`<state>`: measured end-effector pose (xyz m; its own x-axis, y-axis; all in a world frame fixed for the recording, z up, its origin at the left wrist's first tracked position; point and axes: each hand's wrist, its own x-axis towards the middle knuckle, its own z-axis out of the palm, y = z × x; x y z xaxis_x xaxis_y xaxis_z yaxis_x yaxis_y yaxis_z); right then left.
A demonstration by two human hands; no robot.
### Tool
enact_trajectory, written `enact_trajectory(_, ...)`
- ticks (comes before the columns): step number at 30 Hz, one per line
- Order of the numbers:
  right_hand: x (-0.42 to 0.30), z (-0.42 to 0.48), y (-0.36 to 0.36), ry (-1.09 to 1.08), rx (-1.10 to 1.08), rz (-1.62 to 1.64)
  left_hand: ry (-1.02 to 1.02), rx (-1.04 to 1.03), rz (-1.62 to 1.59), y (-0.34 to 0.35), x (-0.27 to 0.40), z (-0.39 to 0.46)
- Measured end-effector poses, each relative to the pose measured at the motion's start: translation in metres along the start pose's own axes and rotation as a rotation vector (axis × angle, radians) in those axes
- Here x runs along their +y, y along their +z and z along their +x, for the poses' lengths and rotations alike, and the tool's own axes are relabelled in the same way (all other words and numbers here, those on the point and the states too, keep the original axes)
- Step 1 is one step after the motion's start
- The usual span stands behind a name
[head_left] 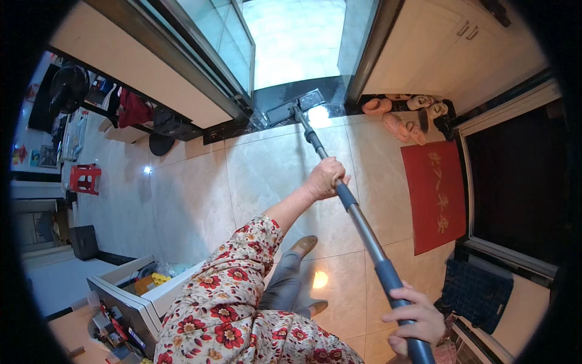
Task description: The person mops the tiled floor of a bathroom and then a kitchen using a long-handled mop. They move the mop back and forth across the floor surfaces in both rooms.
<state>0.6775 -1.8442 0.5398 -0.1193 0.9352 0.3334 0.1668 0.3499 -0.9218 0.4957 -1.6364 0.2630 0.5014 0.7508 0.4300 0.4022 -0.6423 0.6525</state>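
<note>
A long grey mop pole point(366, 232) runs diagonally from the lower right up to a flat rectangular mop head point(279, 113). That head lies on the dark stone threshold point(298, 88) of an open doorway. My left hand point(324, 177) is wrapped around the upper part of the pole in the picture, with the arm stretched forward. Lower down, my right hand point(417, 316) grips the thick blue-grey handle point(389, 277) close to its end. Beneath the pole is a pale tiled floor point(268, 168), and my shoes stand on it.
Pink clogs point(400, 127) and other shoes sit by the cabinet point(445, 54) at the right. A red doormat point(434, 195) lies before a dark doorway. An open drawer point(175, 286) juts out at the left. Farther off stands a red plastic stool point(85, 179).
</note>
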Motion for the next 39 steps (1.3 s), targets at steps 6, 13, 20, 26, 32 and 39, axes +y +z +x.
enact_trajectory(6,-0.022,-0.014,0.014,0.204,-0.284,-0.122,-0.111,0.072,0.09,-0.007,0.004,-0.042)
enact_trajectory(13,-0.072,-0.108,0.01,0.156,-0.347,0.051,-0.267,0.029,0.16,-0.03,0.102,-0.174)
enact_trajectory(20,-0.139,-0.261,-0.006,0.146,-0.338,0.168,-0.432,-0.149,0.136,-0.004,0.234,-0.311)
enact_trajectory(26,-0.242,-0.346,-0.091,0.047,-0.131,0.115,-0.142,-0.291,-0.197,0.083,0.388,-0.324)
enact_trajectory(32,-0.237,-0.384,-0.093,-0.117,0.372,0.534,-0.093,-0.648,-0.089,0.084,0.395,-0.295)
enact_trajectory(39,-0.168,-0.362,-0.033,-0.066,0.267,0.409,-0.141,-0.62,0.101,-0.011,0.275,-0.29)
